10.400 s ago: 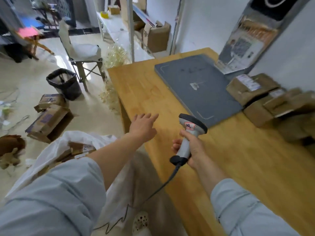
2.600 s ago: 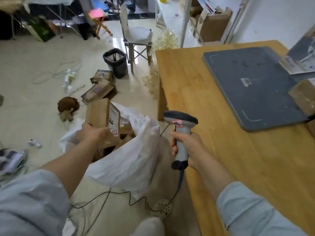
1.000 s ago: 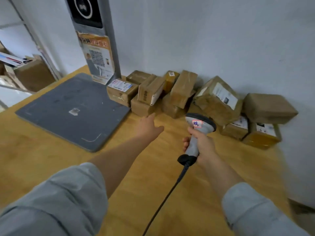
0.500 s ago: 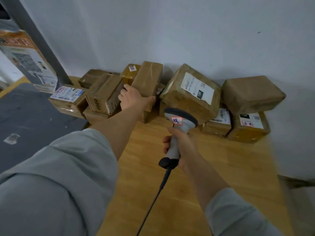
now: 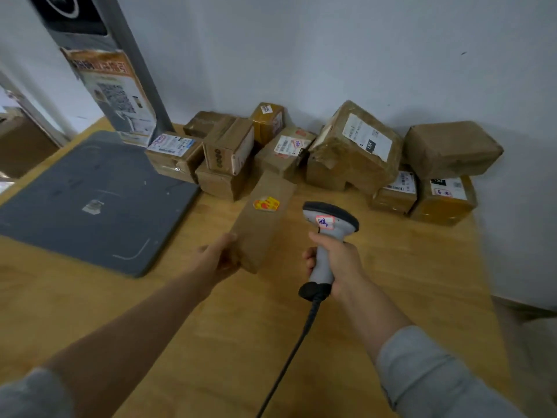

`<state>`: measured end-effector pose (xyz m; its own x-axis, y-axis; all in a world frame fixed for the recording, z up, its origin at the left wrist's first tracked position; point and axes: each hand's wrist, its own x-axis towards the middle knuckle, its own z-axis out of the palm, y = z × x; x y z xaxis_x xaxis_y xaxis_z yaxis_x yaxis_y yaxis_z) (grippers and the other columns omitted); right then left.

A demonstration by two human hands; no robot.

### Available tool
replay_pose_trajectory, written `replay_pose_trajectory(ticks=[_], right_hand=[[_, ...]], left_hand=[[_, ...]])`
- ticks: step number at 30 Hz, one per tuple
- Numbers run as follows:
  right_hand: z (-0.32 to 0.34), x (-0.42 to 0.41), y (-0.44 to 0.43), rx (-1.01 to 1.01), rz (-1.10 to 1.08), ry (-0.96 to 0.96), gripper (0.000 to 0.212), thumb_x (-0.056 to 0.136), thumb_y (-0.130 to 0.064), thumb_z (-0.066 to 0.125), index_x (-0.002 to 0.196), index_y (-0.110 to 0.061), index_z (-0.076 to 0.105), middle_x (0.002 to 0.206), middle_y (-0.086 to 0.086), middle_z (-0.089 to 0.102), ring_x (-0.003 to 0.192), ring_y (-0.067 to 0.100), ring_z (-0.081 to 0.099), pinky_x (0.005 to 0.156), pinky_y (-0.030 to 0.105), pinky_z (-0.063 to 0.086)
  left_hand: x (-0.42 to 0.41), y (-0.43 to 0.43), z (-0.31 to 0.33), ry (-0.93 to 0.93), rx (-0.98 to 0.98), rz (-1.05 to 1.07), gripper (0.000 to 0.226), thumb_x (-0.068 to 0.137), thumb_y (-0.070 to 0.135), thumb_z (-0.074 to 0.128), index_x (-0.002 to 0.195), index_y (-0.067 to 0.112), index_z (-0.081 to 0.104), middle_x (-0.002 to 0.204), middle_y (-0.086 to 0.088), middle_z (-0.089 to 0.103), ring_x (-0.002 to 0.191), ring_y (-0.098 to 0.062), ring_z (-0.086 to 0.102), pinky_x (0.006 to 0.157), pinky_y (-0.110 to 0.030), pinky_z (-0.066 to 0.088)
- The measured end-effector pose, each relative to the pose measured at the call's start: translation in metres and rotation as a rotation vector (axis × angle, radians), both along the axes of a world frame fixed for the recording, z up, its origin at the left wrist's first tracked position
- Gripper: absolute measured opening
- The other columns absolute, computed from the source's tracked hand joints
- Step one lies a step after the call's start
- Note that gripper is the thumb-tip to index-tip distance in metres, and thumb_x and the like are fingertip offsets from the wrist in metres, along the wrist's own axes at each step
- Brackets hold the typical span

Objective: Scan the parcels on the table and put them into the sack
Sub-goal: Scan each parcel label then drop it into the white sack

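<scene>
parcel (image 5: pixel 265 218) held in left hand (image 5: pixel 215 260), beside right hand (image 5: pixel 337 260) gripping scanner (image 5: pixel 327 236).

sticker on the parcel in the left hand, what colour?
Yellow and red-orange, on the brown parcel; seen in the head view.

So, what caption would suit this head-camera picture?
A long brown parcel in the left hand, the scanner in the right hand.

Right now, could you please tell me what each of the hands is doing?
Left hand: holding a brown parcel by its near end, above the table.
Right hand: holding the barcode scanner by its handle.
</scene>
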<state>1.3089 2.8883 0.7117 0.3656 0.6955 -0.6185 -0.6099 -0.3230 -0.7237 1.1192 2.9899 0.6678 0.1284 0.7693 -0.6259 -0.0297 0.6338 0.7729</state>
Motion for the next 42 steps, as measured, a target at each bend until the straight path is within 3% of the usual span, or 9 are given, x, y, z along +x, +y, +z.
replay_pose_trajectory(ticks=[6,10,13,15,18,22,26,32,42], right_hand=[[-0.008,-0.047,-0.038,-0.078,0.063,0.027,0.014,0.086,-0.011,0.067,0.082,-0.002,0.056,0.052,0.010,0.058,0.037,0.016,0.048,0.040,0.022,0.043],[-0.008,-0.061,-0.054,-0.099,0.082,0.028,0.014,0.086,-0.011,0.067,0.083,-0.002,0.056,0.051,0.011,0.058,0.036,0.016,0.047,0.040,0.022,0.043],[-0.007,-0.064,-0.060,-0.100,0.098,0.011,0.014,0.086,-0.010,0.067,0.084,-0.002,0.056,0.051,0.011,0.058,0.036,0.016,0.048,0.040,0.022,0.044],[-0.007,-0.065,-0.064,-0.098,0.110,-0.001,0.014,0.086,-0.010,0.068,0.083,-0.002,0.057,0.051,0.011,0.058,0.036,0.016,0.048,0.040,0.022,0.044],[-0.006,-0.066,-0.070,-0.091,0.132,-0.009,0.015,0.084,-0.010,0.070,0.080,-0.004,0.057,0.052,0.011,0.059,0.036,0.015,0.048,0.041,0.022,0.044],[-0.004,-0.066,-0.075,-0.077,0.162,0.002,0.016,0.082,-0.009,0.071,0.077,-0.003,0.058,0.052,0.011,0.059,0.037,0.016,0.048,0.041,0.022,0.044],[0.003,-0.075,-0.074,-0.057,0.252,-0.004,0.016,0.082,-0.008,0.071,0.074,-0.003,0.058,0.053,0.010,0.058,0.037,0.015,0.048,0.042,0.022,0.044],[0.014,-0.091,-0.073,-0.045,0.384,-0.085,0.015,0.081,-0.008,0.071,0.077,-0.003,0.058,0.053,0.010,0.058,0.036,0.015,0.046,0.042,0.022,0.044],[0.039,-0.114,-0.076,0.053,0.672,-0.426,0.012,0.083,-0.008,0.070,0.081,-0.002,0.060,0.054,0.008,0.058,0.039,0.017,0.048,0.042,0.025,0.042]], left_hand=[[-0.059,-0.064,-0.022,0.209,-0.066,-0.003,0.025,0.093,0.032,0.055,0.096,0.007,0.060,0.100,-0.014,0.058,0.081,-0.023,0.057,0.074,-0.034,0.051],[-0.057,-0.065,-0.021,0.675,0.216,-0.199,0.086,0.087,0.052,0.061,0.152,0.011,0.024,0.152,-0.016,0.027,0.138,-0.033,0.032,0.111,-0.045,0.032],[-0.041,-0.067,-0.017,1.038,0.396,-0.515,0.111,0.071,0.059,0.074,0.152,0.009,0.015,0.151,-0.015,0.022,0.139,-0.033,0.023,0.113,-0.044,0.029],[-0.038,-0.065,-0.018,1.154,0.401,-0.608,0.097,0.069,0.052,0.077,0.142,0.007,0.031,0.140,-0.017,0.035,0.131,-0.034,0.032,0.106,-0.041,0.036],[-0.047,-0.050,-0.018,0.988,0.280,-0.486,0.078,0.064,0.045,0.080,0.126,0.005,0.053,0.120,-0.013,0.056,0.108,-0.028,0.055,0.089,-0.038,0.050],[-0.076,-0.038,-0.007,0.292,-0.075,-0.148,0.072,0.069,0.030,0.081,0.127,0.001,0.049,0.115,-0.017,0.061,0.095,-0.028,0.063,0.061,-0.034,0.055],[-0.089,-0.046,0.003,0.144,-0.079,-0.140,0.050,0.081,0.025,0.069,0.125,0.003,0.055,0.109,-0.013,0.061,0.088,-0.023,0.060,0.060,-0.030,0.050],[-0.100,-0.043,0.025,0.204,0.001,-0.149,0.047,0.082,0.013,0.068,0.123,-0.005,0.054,0.099,-0.012,0.063,0.085,-0.020,0.060,0.067,-0.027,0.048],[-0.138,0.010,0.101,0.715,0.258,-0.251,0.069,0.061,0.046,0.084,0.110,0.005,0.060,0.104,-0.015,0.063,0.094,-0.029,0.061,0.082,-0.042,0.054]])
